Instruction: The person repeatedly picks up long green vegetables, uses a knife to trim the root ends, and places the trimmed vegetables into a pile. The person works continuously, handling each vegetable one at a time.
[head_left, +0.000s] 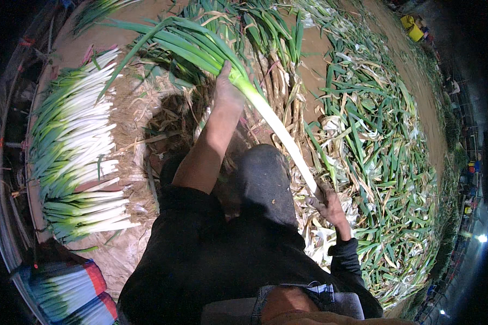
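Note:
A long green onion (pixel 279 128), with a clean white shaft and wide green leaves, lies slantwise across the space in front of me. My left hand (pixel 228 89) is closed round it where the shaft turns into leaves. The leaves fan out and droop to the far left. Down at the root end, my right hand (pixel 329 207) has its fingers round the tip, which they partly hide. Unpeeled green onions (pixel 282 81) with dry brown skins lie just beyond my knees.
At left, white-shafted green onions (pixel 87 130) lie side by side in a long row. Stripped leaves and skins (pixel 385 162) form a wide heap at right. Blue-and-red printed bags (pixel 70 290) sit at lower left. Yellow containers (pixel 412 28) stand far off at upper right.

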Tool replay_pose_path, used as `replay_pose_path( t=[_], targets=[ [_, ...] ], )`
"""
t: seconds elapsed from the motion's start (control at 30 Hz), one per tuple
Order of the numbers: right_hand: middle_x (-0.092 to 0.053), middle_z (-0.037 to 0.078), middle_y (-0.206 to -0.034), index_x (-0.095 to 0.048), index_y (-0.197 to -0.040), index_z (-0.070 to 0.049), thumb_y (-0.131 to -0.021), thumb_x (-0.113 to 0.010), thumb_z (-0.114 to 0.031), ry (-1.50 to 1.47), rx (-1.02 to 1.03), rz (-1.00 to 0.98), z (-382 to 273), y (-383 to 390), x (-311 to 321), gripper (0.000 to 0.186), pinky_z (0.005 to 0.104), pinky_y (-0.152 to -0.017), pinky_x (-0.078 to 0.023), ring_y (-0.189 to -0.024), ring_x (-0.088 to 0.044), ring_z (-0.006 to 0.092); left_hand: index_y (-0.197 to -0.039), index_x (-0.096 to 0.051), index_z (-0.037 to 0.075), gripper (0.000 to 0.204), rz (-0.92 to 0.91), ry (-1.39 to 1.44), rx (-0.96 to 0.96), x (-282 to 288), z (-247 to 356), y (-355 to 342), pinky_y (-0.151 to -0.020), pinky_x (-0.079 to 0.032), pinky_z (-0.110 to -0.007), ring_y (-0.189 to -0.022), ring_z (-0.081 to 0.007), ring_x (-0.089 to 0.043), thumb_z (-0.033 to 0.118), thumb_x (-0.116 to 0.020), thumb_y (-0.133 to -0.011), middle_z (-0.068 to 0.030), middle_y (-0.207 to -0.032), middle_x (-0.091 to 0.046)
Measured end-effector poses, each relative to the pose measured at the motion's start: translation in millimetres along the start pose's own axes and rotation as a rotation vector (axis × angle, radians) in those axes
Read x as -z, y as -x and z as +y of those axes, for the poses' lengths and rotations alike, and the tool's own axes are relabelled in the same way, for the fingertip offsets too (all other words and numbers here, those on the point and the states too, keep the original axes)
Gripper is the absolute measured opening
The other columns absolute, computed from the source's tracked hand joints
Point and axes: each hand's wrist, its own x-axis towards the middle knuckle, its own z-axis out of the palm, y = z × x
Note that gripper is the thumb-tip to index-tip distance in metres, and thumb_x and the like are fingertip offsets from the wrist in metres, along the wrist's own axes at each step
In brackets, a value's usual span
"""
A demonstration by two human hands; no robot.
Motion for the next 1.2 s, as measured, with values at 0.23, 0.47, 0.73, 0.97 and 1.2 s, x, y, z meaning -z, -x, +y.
replay_pose_path(
  t=[0.23,0.47,0.73,0.97,1.2],
  targets=[
    [-0.060,-0.002,-0.072,-0.067,-0.103,0.000,-0.090,-0.065,-0.030,-0.557,-0.465,-0.095,-24,7,21,0.032,0.0215,-0.052,-0.036,-0.058,-0.046,0.0060,-0.118,-0.052,0.006,0.043,-0.053,-0.016,0.042,-13,15,6,-0.099,-0.036,-0.050,-0.099,-0.0277,-0.054,0.040,-0.036,-0.098,-0.0137,-0.107,-0.057],
    [-0.067,0.004,-0.079,-0.070,-0.092,0.001,-0.087,-0.068,-0.017,-0.924,-0.471,0.134,7,15,14,0.019,0.0232,-0.058,-0.046,-0.062,-0.058,0.0111,-0.117,-0.047,-0.001,0.049,-0.108,0.107,-0.003,6,13,-14,-0.079,-0.047,-0.044,-0.083,-0.0254,-0.056,0.042,-0.044,-0.095,-0.0158,-0.097,-0.056],
    [-0.056,0.000,-0.063,-0.061,-0.078,-0.001,-0.093,-0.061,-0.030,-0.277,-0.245,0.422,-35,7,21,0.032,0.0239,-0.054,-0.040,-0.057,-0.049,0.0074,-0.092,-0.054,0.008,0.046,-0.170,-0.102,-0.122,19,26,-16,-0.058,-0.046,-0.032,-0.068,-0.0190,-0.055,0.054,-0.061,-0.086,-0.0040,-0.077,-0.056],
    [-0.066,0.009,-0.092,-0.062,-0.108,0.002,-0.094,-0.059,-0.026,-0.432,-0.248,0.441,-22,-12,54,0.032,0.0286,-0.077,-0.049,-0.083,-0.062,0.0152,-0.091,-0.055,0.010,0.047,-0.274,-0.150,-0.103,12,28,-4,-0.061,-0.047,-0.031,-0.068,-0.0175,-0.054,0.055,-0.063,-0.084,-0.0024,-0.076,-0.055],
    [-0.068,0.006,-0.090,-0.065,-0.111,0.000,-0.090,-0.064,-0.025,-0.349,0.004,0.018,-77,-93,21,0.032,0.0270,-0.072,-0.048,-0.080,-0.060,0.0110,-0.094,-0.054,0.009,0.051,-0.368,0.053,0.128,16,22,-19,-0.060,-0.048,-0.032,-0.068,-0.0183,-0.053,0.057,-0.064,-0.081,-0.0044,-0.076,-0.055]
  ],
)
